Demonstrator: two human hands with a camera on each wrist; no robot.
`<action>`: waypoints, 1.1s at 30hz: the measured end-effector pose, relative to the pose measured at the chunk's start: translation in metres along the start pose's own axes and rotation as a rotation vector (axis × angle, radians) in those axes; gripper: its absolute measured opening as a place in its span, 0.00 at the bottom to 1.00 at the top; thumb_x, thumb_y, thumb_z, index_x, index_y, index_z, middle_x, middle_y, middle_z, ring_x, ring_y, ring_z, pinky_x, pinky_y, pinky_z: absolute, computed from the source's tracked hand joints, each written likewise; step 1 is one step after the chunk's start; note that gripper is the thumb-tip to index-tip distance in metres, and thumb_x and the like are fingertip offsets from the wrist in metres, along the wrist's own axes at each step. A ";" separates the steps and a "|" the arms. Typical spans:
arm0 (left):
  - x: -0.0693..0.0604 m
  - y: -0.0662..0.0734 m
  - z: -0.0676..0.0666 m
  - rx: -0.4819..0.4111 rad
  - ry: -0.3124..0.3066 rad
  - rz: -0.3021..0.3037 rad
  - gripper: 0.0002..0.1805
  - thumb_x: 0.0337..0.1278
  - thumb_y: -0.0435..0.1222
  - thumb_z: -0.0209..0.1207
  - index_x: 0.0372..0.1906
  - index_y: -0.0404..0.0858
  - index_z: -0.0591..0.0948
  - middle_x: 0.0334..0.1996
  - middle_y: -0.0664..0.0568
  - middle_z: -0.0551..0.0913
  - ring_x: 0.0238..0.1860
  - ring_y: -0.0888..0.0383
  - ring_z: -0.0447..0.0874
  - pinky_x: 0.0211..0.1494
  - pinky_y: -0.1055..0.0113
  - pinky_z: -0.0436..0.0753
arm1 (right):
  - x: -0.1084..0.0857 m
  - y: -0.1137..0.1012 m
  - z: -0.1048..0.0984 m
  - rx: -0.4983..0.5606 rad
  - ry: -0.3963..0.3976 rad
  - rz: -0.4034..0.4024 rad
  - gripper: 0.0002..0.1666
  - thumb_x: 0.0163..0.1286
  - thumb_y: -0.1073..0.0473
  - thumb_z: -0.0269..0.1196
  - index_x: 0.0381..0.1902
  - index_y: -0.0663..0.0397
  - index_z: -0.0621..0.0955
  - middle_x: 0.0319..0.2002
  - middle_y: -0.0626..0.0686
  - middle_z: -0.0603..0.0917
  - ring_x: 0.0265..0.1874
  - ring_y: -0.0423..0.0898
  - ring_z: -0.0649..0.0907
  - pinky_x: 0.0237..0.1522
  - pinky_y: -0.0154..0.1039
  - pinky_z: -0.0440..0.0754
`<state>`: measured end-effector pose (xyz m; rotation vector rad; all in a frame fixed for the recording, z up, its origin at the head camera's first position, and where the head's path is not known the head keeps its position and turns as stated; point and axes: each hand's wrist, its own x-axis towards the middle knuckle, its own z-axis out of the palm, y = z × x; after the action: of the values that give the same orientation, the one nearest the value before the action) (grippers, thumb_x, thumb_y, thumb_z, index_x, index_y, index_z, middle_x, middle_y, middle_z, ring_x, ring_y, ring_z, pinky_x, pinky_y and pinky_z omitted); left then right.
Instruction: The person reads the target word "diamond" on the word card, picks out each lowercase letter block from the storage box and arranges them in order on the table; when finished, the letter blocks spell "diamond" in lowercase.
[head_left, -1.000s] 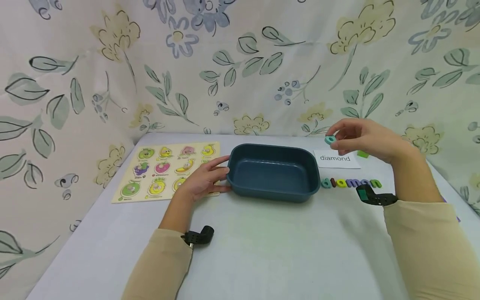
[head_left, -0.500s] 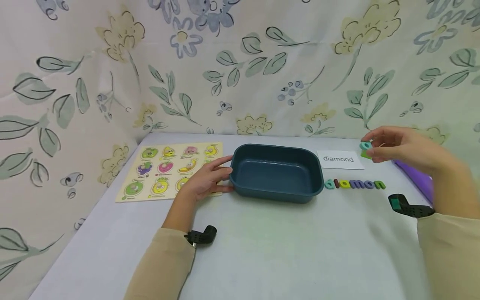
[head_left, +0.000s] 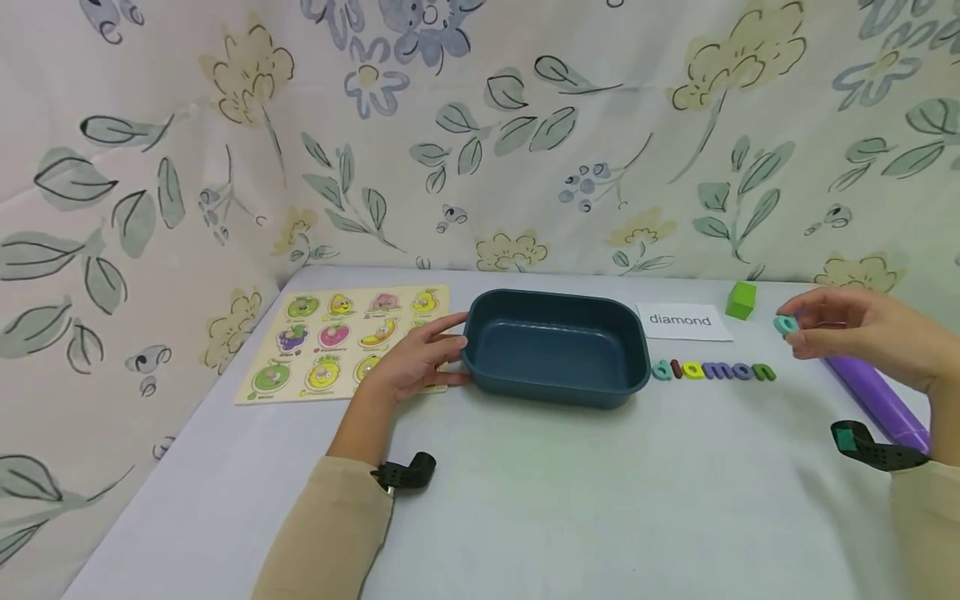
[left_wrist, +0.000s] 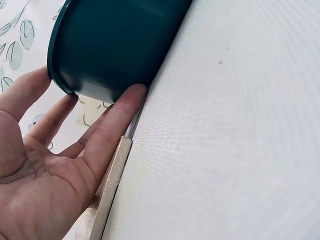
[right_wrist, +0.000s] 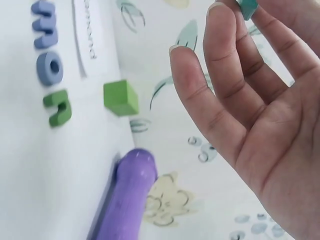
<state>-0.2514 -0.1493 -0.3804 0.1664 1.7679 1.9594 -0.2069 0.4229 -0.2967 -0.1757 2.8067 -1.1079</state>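
Note:
My left hand [head_left: 414, 362] lies against the left end of a dark blue plastic bin [head_left: 558, 398]. In the left wrist view its fingertips touch the bin's outer wall, fingers spread and fairly straight. Above the table at the right, my right hand [head_left: 873, 333] pinches a small teal letter [head_left: 785, 324] between thumb and fingers; which letter it is cannot be made out. Coloured letters reading "diamon" stand in a row right of the bin, from a teal d [head_left: 662, 370] to a green n [head_left: 763, 372]. Behind them lies a white card [head_left: 684, 322] printed "diamond".
A green block [head_left: 741, 300] stands right of the card. A purple rounded object [head_left: 877, 400] lies under the right hand, partly hidden. Left of the bin is a wooden fruit puzzle board [head_left: 300, 354], its right edge behind the left hand. A floral cloth [head_left: 480, 150] hangs behind the table.
My right hand has moved right and toward me with the teal letter, past the green block, uncovering it. The left hand has stayed at the bin while the head view shifted slightly.

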 end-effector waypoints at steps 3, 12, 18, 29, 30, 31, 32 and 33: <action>-0.001 0.001 0.000 -0.002 0.003 -0.004 0.31 0.77 0.37 0.56 0.79 0.55 0.66 0.75 0.45 0.70 0.73 0.43 0.73 0.63 0.43 0.83 | -0.002 0.013 -0.001 0.037 -0.003 0.037 0.19 0.70 0.64 0.68 0.56 0.41 0.82 0.38 0.44 0.81 0.36 0.45 0.87 0.37 0.30 0.86; 0.000 -0.002 0.000 -0.001 0.024 -0.013 0.30 0.77 0.38 0.57 0.78 0.56 0.68 0.73 0.46 0.72 0.70 0.44 0.76 0.61 0.45 0.85 | -0.004 0.047 0.004 0.160 -0.081 0.193 0.20 0.72 0.63 0.67 0.49 0.27 0.82 0.39 0.47 0.79 0.38 0.42 0.89 0.42 0.37 0.91; 0.001 -0.003 0.000 0.002 0.030 -0.002 0.29 0.77 0.37 0.57 0.78 0.56 0.68 0.72 0.45 0.74 0.69 0.45 0.77 0.60 0.45 0.86 | -0.002 0.056 0.007 0.136 -0.119 0.212 0.17 0.70 0.65 0.67 0.45 0.32 0.84 0.35 0.46 0.79 0.35 0.43 0.87 0.41 0.37 0.91; 0.001 -0.003 -0.001 0.007 0.024 -0.007 0.30 0.77 0.39 0.57 0.78 0.56 0.68 0.73 0.46 0.72 0.70 0.43 0.75 0.61 0.45 0.85 | 0.005 0.065 0.014 -0.076 -0.181 0.271 0.32 0.69 0.57 0.70 0.62 0.72 0.73 0.41 0.51 0.85 0.34 0.41 0.85 0.39 0.36 0.89; 0.001 -0.003 -0.001 0.009 0.024 -0.006 0.30 0.77 0.39 0.57 0.78 0.56 0.68 0.73 0.46 0.72 0.70 0.43 0.75 0.61 0.45 0.85 | 0.007 0.066 0.014 -0.083 -0.182 0.277 0.33 0.69 0.56 0.70 0.63 0.71 0.73 0.41 0.52 0.84 0.34 0.41 0.85 0.39 0.36 0.89; 0.001 -0.003 -0.001 0.011 0.023 -0.005 0.30 0.77 0.38 0.57 0.78 0.56 0.68 0.74 0.46 0.72 0.71 0.43 0.75 0.61 0.45 0.85 | 0.008 0.067 0.014 -0.099 -0.183 0.280 0.34 0.68 0.54 0.70 0.63 0.70 0.73 0.42 0.52 0.84 0.35 0.42 0.84 0.38 0.36 0.89; 0.001 -0.003 -0.001 0.013 0.023 -0.004 0.30 0.77 0.38 0.57 0.78 0.56 0.68 0.74 0.46 0.72 0.71 0.43 0.75 0.61 0.45 0.85 | 0.009 0.067 0.014 -0.111 -0.184 0.280 0.34 0.68 0.54 0.70 0.63 0.70 0.73 0.42 0.53 0.84 0.35 0.42 0.84 0.38 0.36 0.89; 0.001 -0.002 -0.001 0.015 0.023 -0.004 0.30 0.77 0.38 0.57 0.78 0.56 0.67 0.74 0.46 0.72 0.71 0.43 0.75 0.61 0.45 0.85 | 0.009 0.068 0.015 -0.120 -0.186 0.280 0.34 0.68 0.53 0.71 0.63 0.69 0.74 0.43 0.53 0.83 0.35 0.42 0.83 0.37 0.37 0.88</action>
<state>-0.2518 -0.1496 -0.3829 0.1454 1.7962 1.9532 -0.2183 0.4609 -0.3545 0.0964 2.6301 -0.8170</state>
